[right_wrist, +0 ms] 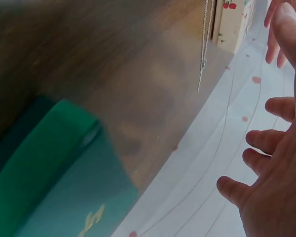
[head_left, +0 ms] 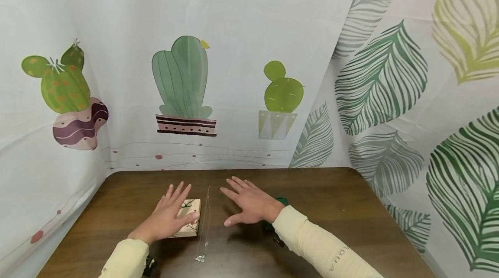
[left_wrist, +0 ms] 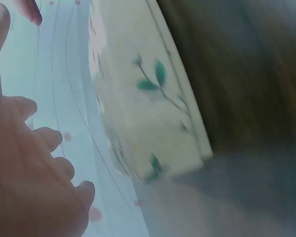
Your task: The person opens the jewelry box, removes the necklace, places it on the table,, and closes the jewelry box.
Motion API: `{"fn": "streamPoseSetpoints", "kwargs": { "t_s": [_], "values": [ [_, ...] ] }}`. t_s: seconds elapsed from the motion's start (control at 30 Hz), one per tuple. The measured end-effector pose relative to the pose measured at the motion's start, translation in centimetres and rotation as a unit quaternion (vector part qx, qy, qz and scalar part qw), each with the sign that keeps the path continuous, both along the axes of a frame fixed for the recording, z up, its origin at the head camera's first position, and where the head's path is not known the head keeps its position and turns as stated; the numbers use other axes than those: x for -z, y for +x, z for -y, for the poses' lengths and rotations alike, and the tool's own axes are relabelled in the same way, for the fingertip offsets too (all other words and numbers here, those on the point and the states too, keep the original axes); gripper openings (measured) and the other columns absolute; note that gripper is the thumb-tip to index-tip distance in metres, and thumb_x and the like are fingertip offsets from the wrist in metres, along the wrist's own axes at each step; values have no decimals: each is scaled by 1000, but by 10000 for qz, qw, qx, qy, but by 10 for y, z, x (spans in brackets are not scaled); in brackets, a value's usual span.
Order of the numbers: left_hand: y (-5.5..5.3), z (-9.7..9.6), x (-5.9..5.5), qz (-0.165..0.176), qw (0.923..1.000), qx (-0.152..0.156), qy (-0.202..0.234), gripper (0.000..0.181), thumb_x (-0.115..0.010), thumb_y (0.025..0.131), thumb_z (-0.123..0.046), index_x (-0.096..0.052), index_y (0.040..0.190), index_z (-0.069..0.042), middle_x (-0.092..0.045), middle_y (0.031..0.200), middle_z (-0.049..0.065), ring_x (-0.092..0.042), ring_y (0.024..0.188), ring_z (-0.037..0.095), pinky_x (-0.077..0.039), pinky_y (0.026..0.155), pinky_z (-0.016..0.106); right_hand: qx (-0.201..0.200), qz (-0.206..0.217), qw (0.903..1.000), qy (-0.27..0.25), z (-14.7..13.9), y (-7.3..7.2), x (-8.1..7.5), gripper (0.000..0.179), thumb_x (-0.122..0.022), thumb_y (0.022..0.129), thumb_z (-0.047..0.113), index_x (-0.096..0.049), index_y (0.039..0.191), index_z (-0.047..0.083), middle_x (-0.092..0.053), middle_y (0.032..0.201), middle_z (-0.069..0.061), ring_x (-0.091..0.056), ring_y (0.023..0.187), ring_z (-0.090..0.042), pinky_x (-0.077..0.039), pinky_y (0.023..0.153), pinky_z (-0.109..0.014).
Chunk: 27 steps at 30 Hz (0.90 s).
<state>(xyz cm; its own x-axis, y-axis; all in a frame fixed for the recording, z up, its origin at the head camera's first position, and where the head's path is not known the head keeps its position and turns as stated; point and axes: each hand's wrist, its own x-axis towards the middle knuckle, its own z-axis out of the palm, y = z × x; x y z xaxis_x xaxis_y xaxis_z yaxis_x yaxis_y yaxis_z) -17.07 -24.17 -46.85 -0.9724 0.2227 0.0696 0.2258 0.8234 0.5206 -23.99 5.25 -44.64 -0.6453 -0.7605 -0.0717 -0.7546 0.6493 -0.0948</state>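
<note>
My left hand (head_left: 168,217) hovers palm-down with straight, spread fingers over a cream box (head_left: 189,231) and covers part of it. Green leaves and red berries or fruit decorate that box. Between my hands a thin silver-coloured chain necklace lies lengthwise on the table, its pendant (head_left: 200,258) toward me. My right hand (head_left: 251,203) is to the necklace's right, fingers extended, holding nothing. Beneath the right wrist is a green box (right_wrist: 64,163) with gold marking, mostly hidden by the arm in the head view. Whether the left hand touches its box cannot be made out.
The brown wooden table (head_left: 331,208) has rounded far corners. A white cloth (head_left: 241,18) printed with cacti hangs behind it, and a leaf-printed cloth (head_left: 421,148) hangs along the right side. Dark wrist straps (head_left: 150,265) show below the sleeves.
</note>
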Motion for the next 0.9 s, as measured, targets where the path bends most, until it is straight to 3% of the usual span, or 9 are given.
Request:
{"fn": "streamPoseSetpoints", "kwargs": {
  "t_s": [0.27,0.43,0.67,0.9],
  "values": [
    [-8,-27,-7,133,9997,142,-126,93,-60,99,-61,-19,167,-13,-11,174,22,-1,159,53,-7,121,77,152,52,9998,-94,-23,0,-1,96,-59,92,73,-25,167,24,-16,176,-7,-11,165,-26,-21,131,-50],
    [-13,-46,-5,174,9993,337,-67,95,-62,98,-61,-19,167,-12,-11,174,25,-2,159,54,-9,120,77,248,38,9996,-162,-39,0,0,96,-59,92,74,-25,167,24,-16,176,-7,-11,165,-27,-22,130,-52],
    [-20,-70,-3,404,9976,498,-251,99,-58,98,-66,-13,168,-13,-7,176,18,2,162,44,-7,127,69,349,176,9989,-251,-67,-3,1,95,-61,93,71,-27,166,21,-17,176,-9,-13,164,-30,-24,129,-55],
    [-23,-89,1,366,9970,638,-224,103,-65,95,-64,-17,167,-8,-15,174,21,-8,162,43,-14,128,65,463,317,9978,-359,-92,-6,4,96,-67,92,65,-29,165,17,-21,175,-13,-15,163,-35,-25,128,-57]
  ]
}}
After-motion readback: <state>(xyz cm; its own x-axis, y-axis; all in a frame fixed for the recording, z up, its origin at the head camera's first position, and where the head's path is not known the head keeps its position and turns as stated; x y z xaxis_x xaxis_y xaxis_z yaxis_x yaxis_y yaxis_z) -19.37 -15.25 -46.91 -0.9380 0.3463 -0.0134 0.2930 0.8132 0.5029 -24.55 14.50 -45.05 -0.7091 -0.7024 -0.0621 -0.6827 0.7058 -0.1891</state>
